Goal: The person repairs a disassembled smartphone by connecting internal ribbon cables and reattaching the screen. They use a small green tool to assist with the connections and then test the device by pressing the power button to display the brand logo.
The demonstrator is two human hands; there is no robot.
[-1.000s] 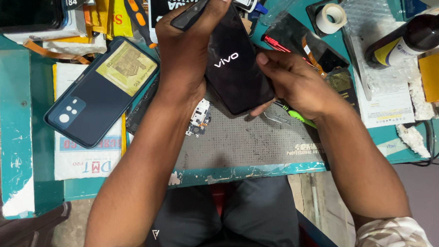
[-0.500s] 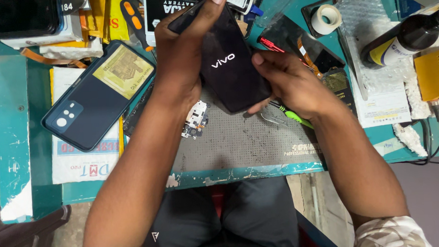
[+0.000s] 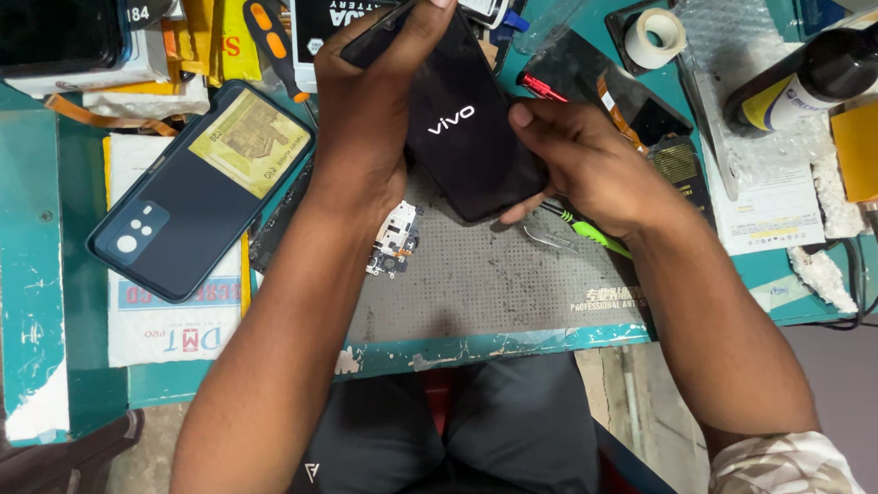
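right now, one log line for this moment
left hand: grips top of black smartphone | right hand: holds its lower edge | below: grey perforated work mat | left: dark blue phone back cover

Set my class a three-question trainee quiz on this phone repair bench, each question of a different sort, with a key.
1. True or false: both hands grip the black phone.
2. Multiple choice: the dark blue phone back cover lies (a) beside the left forearm, flat on the bench, (b) in the right hand, (c) under the tape roll.
3. Short answer: what green-handled tool lies on the grey perforated mat just under the right hand?

Key
1. True: the left hand holds the upper edge, and the right hand holds the lower side.
2. (a)
3. Tweezers, by their look.
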